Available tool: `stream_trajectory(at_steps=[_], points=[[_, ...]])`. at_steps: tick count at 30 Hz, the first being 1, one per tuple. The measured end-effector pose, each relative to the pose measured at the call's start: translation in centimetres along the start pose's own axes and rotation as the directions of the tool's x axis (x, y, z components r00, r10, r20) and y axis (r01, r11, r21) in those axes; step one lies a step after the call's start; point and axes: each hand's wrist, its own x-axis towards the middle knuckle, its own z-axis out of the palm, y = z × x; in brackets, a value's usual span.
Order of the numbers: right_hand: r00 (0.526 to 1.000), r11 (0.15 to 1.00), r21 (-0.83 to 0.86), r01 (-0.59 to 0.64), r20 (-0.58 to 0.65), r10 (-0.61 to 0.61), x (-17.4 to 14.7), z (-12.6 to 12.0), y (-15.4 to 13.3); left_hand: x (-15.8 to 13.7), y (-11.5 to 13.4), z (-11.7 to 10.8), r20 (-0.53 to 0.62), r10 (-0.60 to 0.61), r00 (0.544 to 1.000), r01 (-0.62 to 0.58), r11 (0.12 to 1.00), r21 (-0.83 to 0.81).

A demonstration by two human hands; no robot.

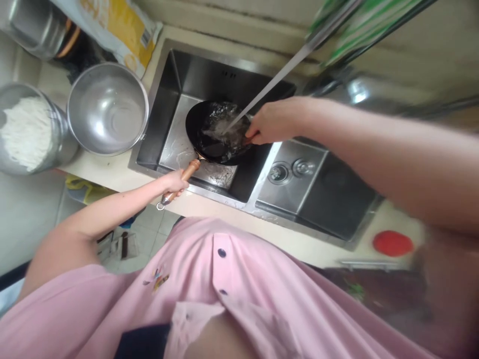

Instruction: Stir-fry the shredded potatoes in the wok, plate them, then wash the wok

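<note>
**A:** Entry, head view. Where is your left hand [175, 182]?

**B:** Closed around the wooden handle [186, 175] of the black wok [209, 144]. You hold the wok tilted over the left basin of the steel sink [164, 89], handle pointing back toward your pink shirt [239, 289].

**A:** And your right hand [271, 122]?

**B:** At the wok's far rim, fingers curled tight. You seem to grip something small against the pan, but I cannot tell what it is. A stream of water [269, 87] falls slantwise into the wok just beside that hand and splashes inside.

**A:** Surroundings?

**B:** Left of the sink, on the counter: an empty steel bowl [108, 107], and beside it a steel pot of white grains or flour [26, 130]. A yellow and white bag [112, 27] lies behind the bowl. Right basin: two round drain fittings [292, 169]. A red round object [392, 243] sits on the counter near the right corner, blurred.
</note>
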Motion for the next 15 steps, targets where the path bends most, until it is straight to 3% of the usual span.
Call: stream_trajectory(at_steps=[2, 8, 12, 15], points=[[0.999, 1.000, -0.001, -0.029, -0.040, 0.028, 0.2, -0.4, -0.3, -0.1, 0.1, 0.0, -0.009, -0.013, 1.000, 0.013, 1.000, 0.019], [0.999, 0.994, 0.108, -0.011, 0.032, 0.008, 0.7, 0.2, -0.1, 0.2, 0.1, 0.3, -0.028, -0.001, 1.000, 0.002, 0.999, 0.036], [0.979, 0.965, 0.188, -0.182, -0.053, 0.196, 1.9, 3.3, -1.5, 0.5, -0.2, 0.5, -0.032, 0.003, 0.999, -0.004, 1.000, -0.012], [0.961, 0.942, 0.205, -0.267, -0.023, 0.277, 1.4, 5.3, -2.0, 0.3, -0.2, 0.4, -0.014, 0.031, 0.999, -0.032, 0.999, -0.044]])
